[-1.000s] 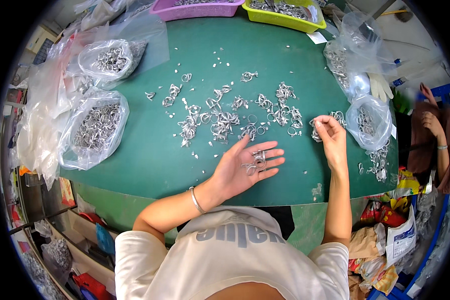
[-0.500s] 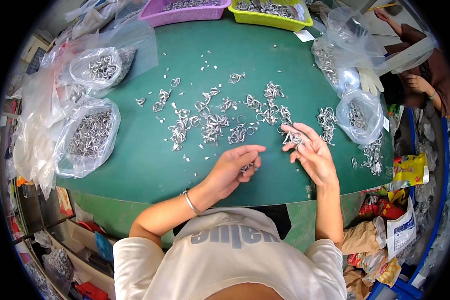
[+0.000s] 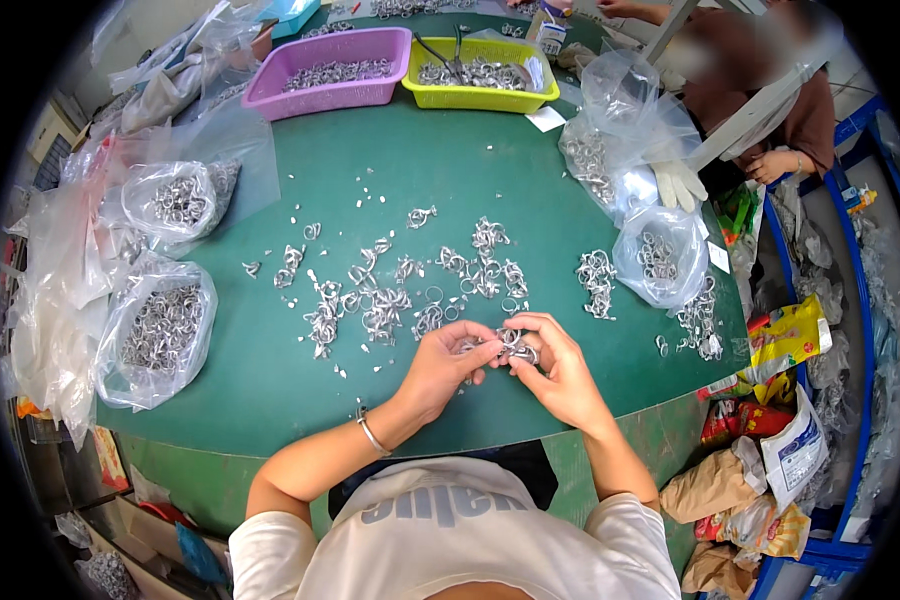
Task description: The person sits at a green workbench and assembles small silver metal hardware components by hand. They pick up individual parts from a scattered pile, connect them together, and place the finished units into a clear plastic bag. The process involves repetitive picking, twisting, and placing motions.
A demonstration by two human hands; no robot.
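My left hand (image 3: 442, 368) and my right hand (image 3: 558, 372) meet over the near part of the green table (image 3: 370, 180). Between them is a small cluster of silver metal rings (image 3: 517, 346). The right hand's fingers and thumb pinch these rings. My left fingers are curled around more rings, partly hidden by the thumb. Just beyond the hands lie loose heaps of rings (image 3: 383, 312), with small silver bits scattered among them. Another heap of rings (image 3: 596, 282) lies to the right.
At the back stand a purple basket (image 3: 260, 95) and a yellow-green basket (image 3: 480, 97) of rings, with pliers (image 3: 455, 62) in the latter. Ring-filled plastic bags (image 3: 205, 330) line the left; another bag (image 3: 625, 250) sits right. A co-worker's hand (image 3: 775, 165) shows at the far right.
My hands were apart and have come together, the right moving left to the left hand. The whole view has shifted, showing more of the table's far end.
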